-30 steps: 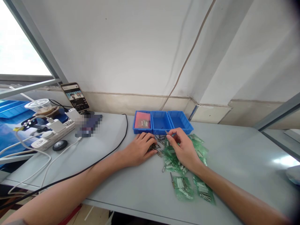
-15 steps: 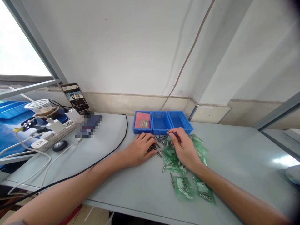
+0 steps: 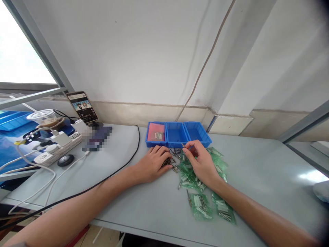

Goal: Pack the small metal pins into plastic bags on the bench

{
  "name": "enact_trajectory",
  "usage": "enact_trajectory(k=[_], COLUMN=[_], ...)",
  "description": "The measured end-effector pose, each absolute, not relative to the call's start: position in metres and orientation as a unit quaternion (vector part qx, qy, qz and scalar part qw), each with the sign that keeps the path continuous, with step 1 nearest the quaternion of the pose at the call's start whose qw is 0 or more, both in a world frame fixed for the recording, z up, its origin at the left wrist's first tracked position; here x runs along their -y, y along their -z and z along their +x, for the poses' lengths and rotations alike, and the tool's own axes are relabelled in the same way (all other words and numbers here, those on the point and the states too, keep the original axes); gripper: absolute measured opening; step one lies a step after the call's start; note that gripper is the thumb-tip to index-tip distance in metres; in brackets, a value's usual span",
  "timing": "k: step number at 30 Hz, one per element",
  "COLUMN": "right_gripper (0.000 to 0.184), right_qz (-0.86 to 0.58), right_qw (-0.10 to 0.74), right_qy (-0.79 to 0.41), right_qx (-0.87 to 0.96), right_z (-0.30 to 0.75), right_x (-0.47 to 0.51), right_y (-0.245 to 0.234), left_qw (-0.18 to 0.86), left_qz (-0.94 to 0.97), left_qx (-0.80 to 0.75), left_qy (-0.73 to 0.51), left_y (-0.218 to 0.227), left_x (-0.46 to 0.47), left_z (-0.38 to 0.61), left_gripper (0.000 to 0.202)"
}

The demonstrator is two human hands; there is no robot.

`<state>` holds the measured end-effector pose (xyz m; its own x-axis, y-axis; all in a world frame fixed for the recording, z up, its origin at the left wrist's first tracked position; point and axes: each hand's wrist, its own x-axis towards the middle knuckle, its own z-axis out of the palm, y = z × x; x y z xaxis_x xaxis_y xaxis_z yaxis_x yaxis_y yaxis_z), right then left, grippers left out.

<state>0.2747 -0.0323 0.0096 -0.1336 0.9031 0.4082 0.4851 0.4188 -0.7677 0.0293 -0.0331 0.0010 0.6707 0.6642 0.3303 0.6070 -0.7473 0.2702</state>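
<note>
The small pin point(image 3: 183, 145) pinched in the right hand point(image 3: 202, 163) could slip and drop among the green bags point(image 3: 203, 185) — it is thin and held only by thumb and fingertip. That hand hovers at 6 o'clock of the blue bins point(image 3: 178, 133). The left hand point(image 3: 153, 163) lies flat, fingers loosely together, touching the loose pins point(image 3: 171, 161) on the table point(image 3: 257, 171) — a nudge could scatter them.

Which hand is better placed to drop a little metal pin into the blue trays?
Probably the right hand. It pinches a small metal pin just in front of the blue trays, while the left hand lies flat on the loose pins.
</note>
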Motion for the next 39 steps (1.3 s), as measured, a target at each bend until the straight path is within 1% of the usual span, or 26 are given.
enact_trajectory(k=[4, 26, 39], right_gripper=[0.018, 0.018, 0.021], right_qz=[-0.489, -0.49, -0.49], right_qw=[0.434, 0.427, 0.427], right_qy=[-0.246, -0.253, -0.247], right_qx=[0.715, 0.717, 0.719], right_z=[0.2738, 0.2732, 0.2731], right_x=[0.0331, 0.0328, 0.0323], right_y=[-0.0124, -0.0103, -0.0108], left_qw=[0.069, 0.076, 0.072], left_qz=[0.911, 0.912, 0.911], left_qx=[-0.351, -0.351, -0.353], left_qy=[-0.203, -0.2, -0.198], left_y=[-0.0012, -0.0041, -0.0038], left_x=[0.0335, 0.0345, 0.0341], left_z=[0.0296, 0.0285, 0.0296], left_gripper=[0.03, 0.029, 0.028])
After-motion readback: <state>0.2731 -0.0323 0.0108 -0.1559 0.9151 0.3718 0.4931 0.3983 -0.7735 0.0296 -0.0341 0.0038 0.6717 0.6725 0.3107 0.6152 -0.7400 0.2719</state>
